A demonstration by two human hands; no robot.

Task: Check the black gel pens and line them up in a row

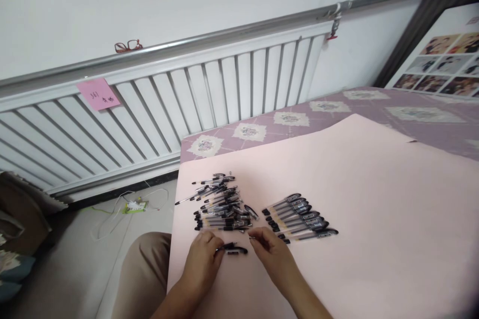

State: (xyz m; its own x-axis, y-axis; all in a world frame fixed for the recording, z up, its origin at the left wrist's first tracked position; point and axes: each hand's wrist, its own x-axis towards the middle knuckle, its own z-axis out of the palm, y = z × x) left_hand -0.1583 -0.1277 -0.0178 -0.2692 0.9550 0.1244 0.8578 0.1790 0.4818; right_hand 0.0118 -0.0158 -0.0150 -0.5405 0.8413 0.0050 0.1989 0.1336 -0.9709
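My left hand (204, 254) is closed around a pen without its cap, and the pen's black grip (229, 245) sticks out to the right. A black pen cap (239, 250) lies just beside that grip. The fingertips of my right hand (267, 246) are pinched on a small, thin silvery piece (252, 237), too small to name surely. Beyond my left hand is a loose pile of pen parts (220, 204), with clear barrels, black grips and caps. Past my right hand, several capped pens (299, 217) lie side by side in a slanted row.
Pale pink sheeting (359, 184) covers the table over a purple patterned cloth (288, 118). A white radiator (224, 89) stands behind, with a pink note (98, 93) on it and glasses (128, 46) on the pipe above. A power strip (135, 206) lies on the floor at left.
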